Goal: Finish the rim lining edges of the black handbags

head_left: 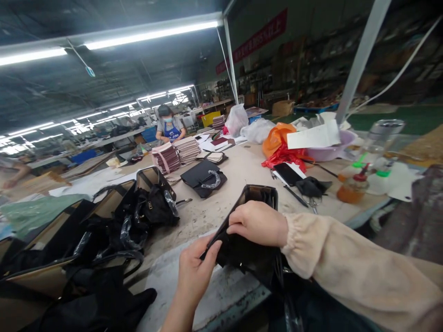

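At the far left of the worktable [194, 216] lies a heap of dark handbags [114, 230], their handles wrapped in clear film. Behind it stand stacks of pink pieces [166, 159], and a co-worker in a blue apron [168, 124] sits at the far end of the table. A flat black purse [204, 177] lies alone near the middle.

At the near edge of the table, the left hand [195, 272] comes up from below. Its thumb and fingers are pinched shut on the lower left edge of the black bag [249, 253]. The bag stands tilted between the two hands, its open mouth turned up and away. The right hand [258, 223] lies over the bag's side just below the mouth, fingers curled closed on the material, with a beige sleeve behind it. The bag's lower part hangs past the table edge.

Further right lie a phone [288, 174], scissors [313, 203], an orange plastic bag [277, 138], a purple basin [328, 152] and a red-capped bottle [353, 189].
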